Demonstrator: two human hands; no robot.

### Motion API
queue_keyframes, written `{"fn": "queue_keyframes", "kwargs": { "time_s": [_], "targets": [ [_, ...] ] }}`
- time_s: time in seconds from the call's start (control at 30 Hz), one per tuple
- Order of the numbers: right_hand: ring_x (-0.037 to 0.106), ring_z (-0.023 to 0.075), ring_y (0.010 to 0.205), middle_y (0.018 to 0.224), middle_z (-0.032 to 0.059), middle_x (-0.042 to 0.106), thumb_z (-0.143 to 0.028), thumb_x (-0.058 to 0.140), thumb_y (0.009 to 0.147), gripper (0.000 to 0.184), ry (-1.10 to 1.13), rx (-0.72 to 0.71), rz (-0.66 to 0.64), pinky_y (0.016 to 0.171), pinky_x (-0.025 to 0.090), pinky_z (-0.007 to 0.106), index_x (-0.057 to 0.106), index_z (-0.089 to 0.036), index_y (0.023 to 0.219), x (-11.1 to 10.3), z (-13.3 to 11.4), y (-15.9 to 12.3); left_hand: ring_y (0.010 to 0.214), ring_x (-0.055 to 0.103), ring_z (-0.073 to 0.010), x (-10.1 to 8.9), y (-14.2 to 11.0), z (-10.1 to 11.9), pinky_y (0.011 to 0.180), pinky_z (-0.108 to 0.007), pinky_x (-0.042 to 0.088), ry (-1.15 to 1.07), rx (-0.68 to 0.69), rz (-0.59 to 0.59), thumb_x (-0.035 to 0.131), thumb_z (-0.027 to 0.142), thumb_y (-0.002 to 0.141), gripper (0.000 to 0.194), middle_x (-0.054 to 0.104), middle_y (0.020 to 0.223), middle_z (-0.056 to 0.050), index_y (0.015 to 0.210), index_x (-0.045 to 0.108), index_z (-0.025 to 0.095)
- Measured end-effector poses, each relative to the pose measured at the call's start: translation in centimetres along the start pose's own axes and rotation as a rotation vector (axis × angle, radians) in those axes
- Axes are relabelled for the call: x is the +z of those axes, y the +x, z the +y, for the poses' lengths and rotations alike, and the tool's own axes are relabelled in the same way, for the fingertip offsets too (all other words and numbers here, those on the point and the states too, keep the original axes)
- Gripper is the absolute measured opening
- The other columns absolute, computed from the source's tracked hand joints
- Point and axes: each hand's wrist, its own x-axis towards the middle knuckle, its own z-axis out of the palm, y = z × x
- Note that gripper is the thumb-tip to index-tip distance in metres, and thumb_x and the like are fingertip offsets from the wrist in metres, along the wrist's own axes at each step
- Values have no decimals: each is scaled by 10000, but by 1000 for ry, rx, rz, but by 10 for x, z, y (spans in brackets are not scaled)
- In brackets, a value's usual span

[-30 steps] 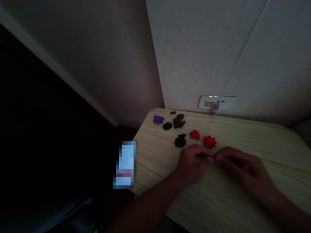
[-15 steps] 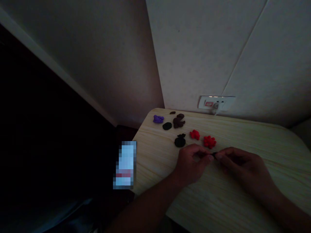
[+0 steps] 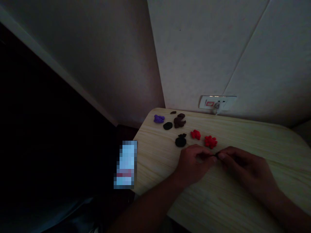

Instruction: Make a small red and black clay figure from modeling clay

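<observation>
My left hand point(image 3: 194, 163) and my right hand point(image 3: 243, 166) meet fingertip to fingertip over the pale wooden table point(image 3: 243, 200). Both are closed in a pinch on a tiny dark piece of clay point(image 3: 215, 155) held between them. Just beyond the fingertips lies a red clay flower shape point(image 3: 210, 141), and a smaller red lump point(image 3: 195, 134) sits to its left. A black clay shape point(image 3: 180, 140) lies left of that, close to my left hand. The light is dim.
Further back on the table are a purple lump point(image 3: 158, 118), a flat black disc point(image 3: 167, 126), a brown clay shape point(image 3: 179, 121) and a small brown bit point(image 3: 173, 112). A wall socket point(image 3: 217, 102) sits above the table's far edge. A blurred bright rectangle point(image 3: 125, 164) lies left of the table.
Both hands have stayed together at the same spot, fingers shifting slightly on the tiny dark piece. The view has drifted a little.
</observation>
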Motion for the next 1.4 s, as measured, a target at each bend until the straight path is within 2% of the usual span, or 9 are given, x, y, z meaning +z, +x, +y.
{"fn": "queue_keyframes", "kwargs": {
  "time_s": [0.17,0.3,0.43,0.67,0.83,1.03,1.1,1.27,1.4],
  "targets": [
    [718,233,666,830,79,784,-593,840,715,447,100,72,43,600,599,325,752,-236,969,4,4,0,790,743,-200,3,2,-10,790,-352,599,-234,-97,41,805,234,772,118,806,865,-84,858,794,155],
    [696,221,614,735,70,764,-624,823,712,425,53,74,-13,556,569,308,763,-222,838,4,-1,1,785,756,-212,4,4,-14,814,-381,602,-368,-171,56,855,317,739,211,813,853,-99,846,801,142],
    [656,198,575,668,50,726,-637,797,731,419,-4,48,-25,541,536,293,766,-221,764,2,-2,2,799,744,-212,2,5,-13,818,-378,597,-328,-135,49,854,349,746,214,805,845,-91,813,806,152],
    [639,182,611,684,32,704,-583,803,766,363,69,50,-65,547,517,260,741,-225,780,4,7,1,867,741,-212,0,0,-8,843,-364,589,-243,-106,-32,746,242,837,136,801,930,-102,924,784,146],
    [597,165,605,681,31,667,-613,780,780,412,128,59,-89,537,490,252,707,-208,746,11,6,0,898,725,-210,-1,-1,-11,859,-354,576,-145,-94,-53,699,198,862,123,789,961,-100,958,756,144],
    [490,120,519,601,-5,588,-615,753,807,438,261,108,-111,480,407,234,673,-189,743,18,-5,-1,743,662,-156,-5,2,-5,723,-276,523,-296,-146,-92,675,231,875,96,734,816,-45,896,714,147],
    [508,126,527,613,0,604,-623,725,829,440,299,104,-97,500,431,245,680,-189,774,19,-5,0,719,645,-147,-5,5,-3,701,-263,509,-320,-148,-77,692,269,874,116,706,768,-25,865,701,154],
    [518,127,504,567,-17,587,-630,742,808,444,331,110,-47,502,451,254,663,-194,782,16,-4,3,793,690,-171,-2,7,-2,771,-301,542,-394,-184,-78,803,295,781,197,745,864,-45,872,689,163],
    [539,132,515,575,-11,608,-601,776,784,423,316,127,-70,513,469,257,651,-199,741,14,-6,4,698,649,-154,-2,6,-1,721,-296,527,-335,-209,-84,781,293,790,156,717,745,-31,799,707,156]
  ]
}}
